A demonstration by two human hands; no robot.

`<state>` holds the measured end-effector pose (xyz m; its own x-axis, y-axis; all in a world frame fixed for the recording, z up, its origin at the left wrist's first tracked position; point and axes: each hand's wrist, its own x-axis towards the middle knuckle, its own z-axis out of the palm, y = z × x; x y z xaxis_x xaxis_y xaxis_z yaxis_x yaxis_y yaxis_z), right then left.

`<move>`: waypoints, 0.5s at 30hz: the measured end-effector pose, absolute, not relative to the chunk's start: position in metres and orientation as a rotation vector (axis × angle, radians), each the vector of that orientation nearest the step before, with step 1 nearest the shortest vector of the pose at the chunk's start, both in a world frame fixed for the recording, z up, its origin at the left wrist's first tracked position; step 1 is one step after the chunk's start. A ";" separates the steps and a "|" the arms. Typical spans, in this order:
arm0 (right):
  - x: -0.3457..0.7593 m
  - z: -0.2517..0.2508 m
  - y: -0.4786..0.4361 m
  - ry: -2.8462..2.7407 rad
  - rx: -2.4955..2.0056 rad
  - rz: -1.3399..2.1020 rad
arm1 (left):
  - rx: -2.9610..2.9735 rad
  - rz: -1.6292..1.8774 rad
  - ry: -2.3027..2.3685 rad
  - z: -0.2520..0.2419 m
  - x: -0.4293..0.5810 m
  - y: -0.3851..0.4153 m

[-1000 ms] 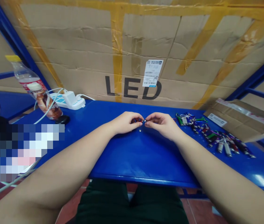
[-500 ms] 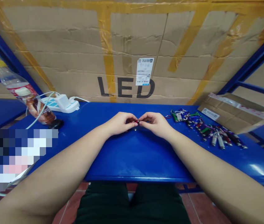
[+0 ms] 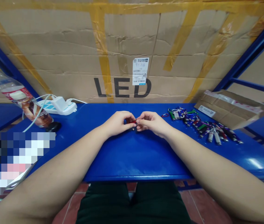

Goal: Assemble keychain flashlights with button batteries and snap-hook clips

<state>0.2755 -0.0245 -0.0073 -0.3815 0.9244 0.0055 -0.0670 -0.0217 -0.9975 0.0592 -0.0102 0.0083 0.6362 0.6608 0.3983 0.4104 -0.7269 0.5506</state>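
Red metal piece [image 3: 133,122], horizontal between fingertips [image 3: 139,119].

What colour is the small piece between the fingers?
The small piece looks red in the head view.

A small red part [image 3: 133,122] is pinched between left hand [image 3: 116,123] and right hand [image 3: 151,122]; keychain flashlights [image 3: 203,127] are heaped at two o'clock.
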 end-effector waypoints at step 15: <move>0.277 -0.004 -0.024 -1.272 -0.932 1.724 | 2.483 0.937 0.882 0.009 0.063 -0.012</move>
